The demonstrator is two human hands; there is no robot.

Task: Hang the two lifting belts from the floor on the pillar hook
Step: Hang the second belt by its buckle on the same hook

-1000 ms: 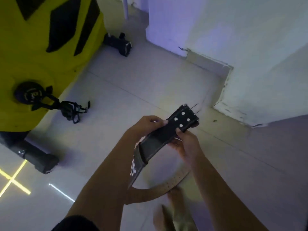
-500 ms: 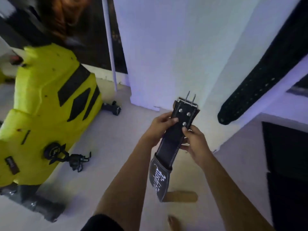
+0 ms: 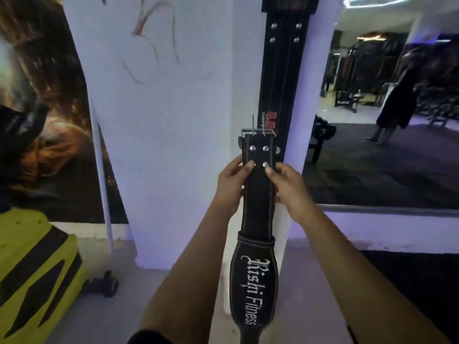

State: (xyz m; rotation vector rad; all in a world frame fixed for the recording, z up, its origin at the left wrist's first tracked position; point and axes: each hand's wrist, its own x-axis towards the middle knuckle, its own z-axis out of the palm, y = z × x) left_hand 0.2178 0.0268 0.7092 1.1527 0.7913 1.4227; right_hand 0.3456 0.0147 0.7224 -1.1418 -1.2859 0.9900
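Observation:
A black lifting belt (image 3: pixel 258 202) with white lettering hangs straight down from my two hands, its buckle end and prongs pointing up. My left hand (image 3: pixel 231 184) pinches its left edge just under the rivets and my right hand (image 3: pixel 288 187) pinches its right edge. Directly behind it, a second black belt (image 3: pixel 283 75) hangs flat against the white pillar (image 3: pixel 173 120), its top end at the upper frame edge. The hook itself is hidden. The buckle I hold sits level with the red logo on the hanging belt.
A yellow exercise machine (image 3: pixel 32 274) stands at the lower left, with a black pedal (image 3: pixel 104 286) on the floor beside it. A wall poster (image 3: pixel 44 120) fills the left. A mirror (image 3: pixel 387 108) to the right of the pillar reflects gym equipment.
I have risen from a floor-facing view to face the pillar. The belt has come up with both hands, from low over the tiles to upright in front of the hanging belt.

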